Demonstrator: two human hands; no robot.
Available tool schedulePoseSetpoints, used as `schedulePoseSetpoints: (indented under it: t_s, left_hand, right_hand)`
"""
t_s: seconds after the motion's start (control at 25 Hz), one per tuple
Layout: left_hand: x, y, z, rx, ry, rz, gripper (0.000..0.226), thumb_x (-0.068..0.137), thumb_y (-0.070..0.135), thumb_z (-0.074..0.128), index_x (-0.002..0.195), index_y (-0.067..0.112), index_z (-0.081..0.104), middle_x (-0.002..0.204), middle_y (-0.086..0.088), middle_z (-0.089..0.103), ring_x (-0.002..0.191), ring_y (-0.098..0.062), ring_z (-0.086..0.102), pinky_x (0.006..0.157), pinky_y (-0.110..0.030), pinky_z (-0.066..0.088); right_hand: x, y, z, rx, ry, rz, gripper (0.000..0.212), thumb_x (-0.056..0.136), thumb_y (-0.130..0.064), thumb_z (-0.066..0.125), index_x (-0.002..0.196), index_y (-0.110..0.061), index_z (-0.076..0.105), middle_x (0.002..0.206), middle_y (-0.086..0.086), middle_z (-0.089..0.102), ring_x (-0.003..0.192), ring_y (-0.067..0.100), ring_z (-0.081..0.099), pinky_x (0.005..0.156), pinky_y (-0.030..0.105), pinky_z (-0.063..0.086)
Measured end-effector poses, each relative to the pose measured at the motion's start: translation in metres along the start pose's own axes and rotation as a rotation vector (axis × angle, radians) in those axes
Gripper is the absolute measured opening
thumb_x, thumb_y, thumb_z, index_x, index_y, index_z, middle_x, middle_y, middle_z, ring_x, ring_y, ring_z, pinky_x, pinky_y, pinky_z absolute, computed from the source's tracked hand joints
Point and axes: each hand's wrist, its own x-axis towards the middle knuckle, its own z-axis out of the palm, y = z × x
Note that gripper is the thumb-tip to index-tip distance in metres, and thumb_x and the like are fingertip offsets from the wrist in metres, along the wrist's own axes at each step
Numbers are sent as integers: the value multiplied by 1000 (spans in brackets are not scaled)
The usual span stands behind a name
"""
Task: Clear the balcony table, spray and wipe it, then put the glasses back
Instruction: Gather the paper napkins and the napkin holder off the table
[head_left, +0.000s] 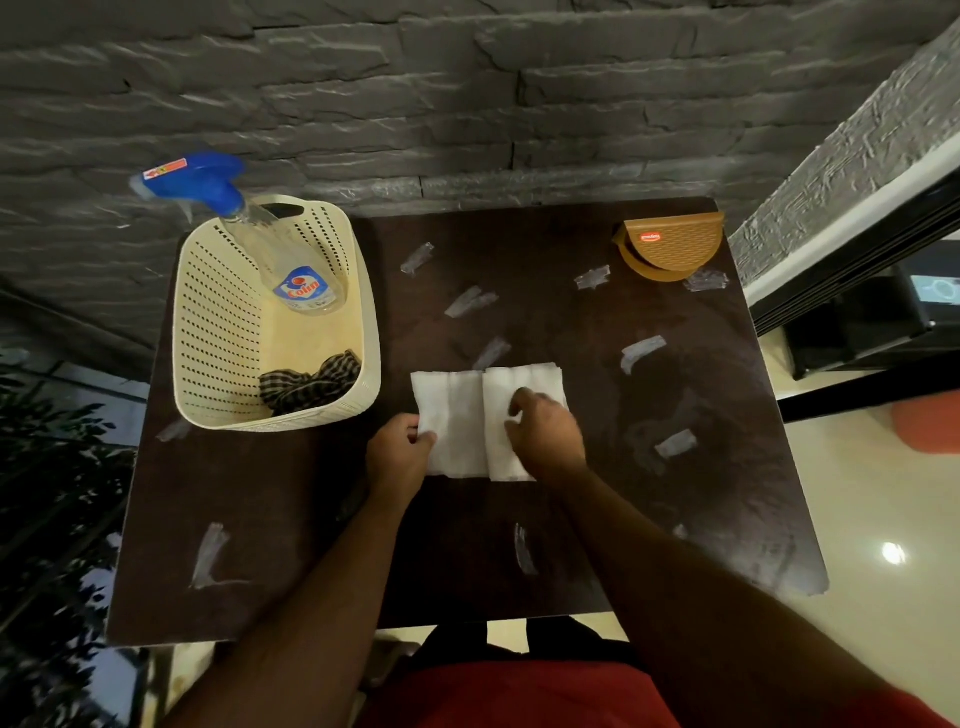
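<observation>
A white paper towel (470, 415), folded so one half overlaps the other, lies flat at the middle of the dark bench (701, 364), its long side running left to right in front of me. It is directly under both my hands, so neither needs to reach. My left hand (400, 454) pinches the towel's near left corner, fingers curled on the edge. My right hand (543, 434) rests on top of the right half with fingers bent down onto it; I cannot tell whether it grips or only presses. I judge the wipe would push away from me, toward the wall.

Pale streaks dot the bench all around. To the left stands a cream basket (208, 312) holding a spray bottle (291, 270) and a checked cloth (311, 384). A brown holder (670, 249) sits in the far right corner.
</observation>
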Motion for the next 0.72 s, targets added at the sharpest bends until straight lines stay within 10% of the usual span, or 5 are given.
schedulePoseSetpoints:
  t_s: [0.24, 0.52, 0.72]
  left_hand:
    - [-17, 21, 4, 25, 42, 159, 25, 87, 19, 66, 109, 8, 66, 96, -4, 69, 82, -11, 58, 69, -21, 39]
    - [-45, 74, 44, 91, -79, 354, 18, 93, 25, 59, 108, 18, 66, 104, 1, 70, 95, -12, 65, 80, -22, 51]
    - [-50, 88, 69, 173, -233, 340, 25, 96, 29, 52, 115, 18, 63, 110, -2, 67, 102, -18, 63, 84, -29, 49]
  right_hand:
    - [10, -8, 22, 68, -334, -2, 40, 91, -14, 57, 131, -13, 59, 129, 12, 59, 116, 29, 58, 101, 33, 44]
    - [0, 12, -22, 832, -251, 410, 40, 98, -44, 49, 104, -7, 64, 90, 9, 70, 80, 21, 70, 62, 34, 59]
    - [3, 40, -19, 765, -191, 431, 37, 93, -43, 58, 94, -7, 67, 89, 13, 73, 84, 28, 72, 72, 46, 61]
